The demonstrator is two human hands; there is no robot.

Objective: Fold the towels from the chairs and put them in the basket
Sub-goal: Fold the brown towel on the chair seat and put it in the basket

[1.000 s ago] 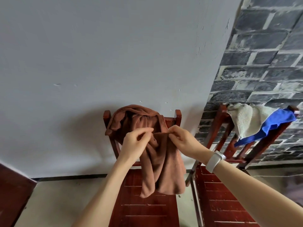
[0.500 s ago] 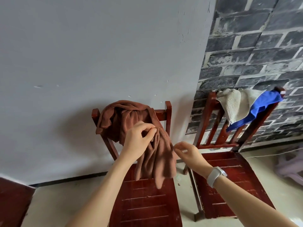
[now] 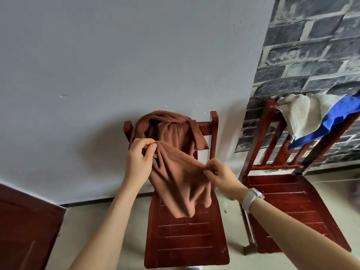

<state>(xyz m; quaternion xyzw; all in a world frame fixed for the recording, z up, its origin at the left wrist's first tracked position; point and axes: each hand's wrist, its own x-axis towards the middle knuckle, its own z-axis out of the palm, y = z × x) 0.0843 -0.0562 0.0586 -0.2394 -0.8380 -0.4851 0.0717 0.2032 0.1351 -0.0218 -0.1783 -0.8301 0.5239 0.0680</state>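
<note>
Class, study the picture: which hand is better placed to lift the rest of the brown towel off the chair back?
Left. The left hand pinches the brown towel higher up, beside the draped part on the chair back; the right hand pinches the edge lower, further away.
</note>
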